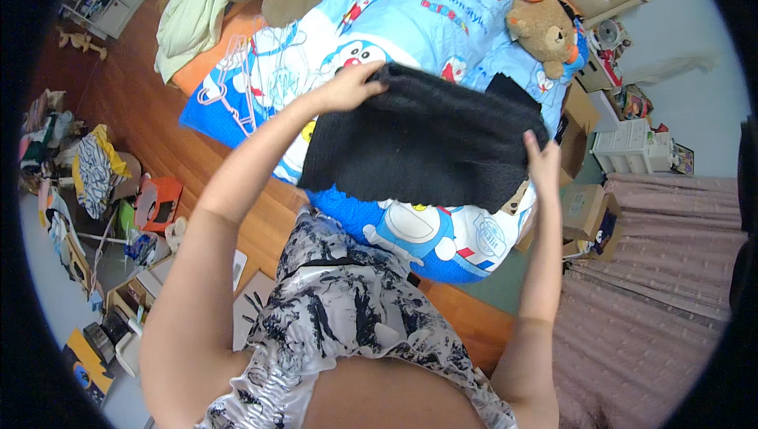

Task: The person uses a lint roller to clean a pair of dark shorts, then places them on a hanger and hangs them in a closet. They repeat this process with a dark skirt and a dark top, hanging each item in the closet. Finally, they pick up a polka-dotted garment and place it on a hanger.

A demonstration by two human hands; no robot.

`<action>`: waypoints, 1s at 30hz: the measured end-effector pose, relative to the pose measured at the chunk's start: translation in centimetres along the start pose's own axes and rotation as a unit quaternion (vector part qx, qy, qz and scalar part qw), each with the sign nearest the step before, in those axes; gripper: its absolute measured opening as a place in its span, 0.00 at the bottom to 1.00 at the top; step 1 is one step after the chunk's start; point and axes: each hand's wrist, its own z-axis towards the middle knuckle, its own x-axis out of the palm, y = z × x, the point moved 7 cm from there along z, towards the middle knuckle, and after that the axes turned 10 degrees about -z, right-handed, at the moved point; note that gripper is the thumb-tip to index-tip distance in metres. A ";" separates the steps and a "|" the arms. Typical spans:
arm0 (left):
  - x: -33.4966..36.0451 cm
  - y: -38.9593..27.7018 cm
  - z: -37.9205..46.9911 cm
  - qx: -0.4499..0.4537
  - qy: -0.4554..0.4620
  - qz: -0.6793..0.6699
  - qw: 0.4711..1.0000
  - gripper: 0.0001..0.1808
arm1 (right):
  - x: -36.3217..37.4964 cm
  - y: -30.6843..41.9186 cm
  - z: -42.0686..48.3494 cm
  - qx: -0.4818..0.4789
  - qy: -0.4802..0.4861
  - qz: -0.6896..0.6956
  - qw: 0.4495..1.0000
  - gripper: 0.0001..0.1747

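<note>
A black knitted garment [408, 138] is stretched between my two hands above the bed. My left hand [352, 86] grips its upper left edge, thumb on the near side. My right hand [542, 159] pinches its right edge. A narrower black part, perhaps a sleeve, sticks up at the upper right. Beneath lies a blue and white cartoon-print bedspread [408, 233]. Pink wire hangers [240, 88] rest on the bedding left of my left hand.
A brown teddy bear [542, 29] sits on the bed's right side. A pale green cloth [192, 26] hangs at the upper left. Cardboard boxes [583, 210] stand right of the bed, beside a pink curtain [651, 287]. Clothes and an orange bin [159, 204] are at left.
</note>
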 end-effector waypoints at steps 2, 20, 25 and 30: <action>2.1 5.2 -3.8 -0.023 -0.047 0.037 0.998 0.14 | 6.1 -3.1 -2.9 0.001 0.056 -0.074 0.996 0.26; 2.7 21.6 -24.9 -0.165 -0.312 0.115 0.929 0.09 | 30.3 -14.4 -20.8 0.221 0.238 -0.225 0.919 0.19; -11.5 29.3 -28.3 -0.325 -0.450 0.225 0.801 0.07 | 30.4 -13.3 -20.4 0.216 0.243 -0.181 0.928 0.15; -14.7 32.2 -21.6 -0.254 -0.369 0.216 0.868 0.08 | 30.0 -11.3 -21.0 0.212 0.230 -0.129 0.941 0.12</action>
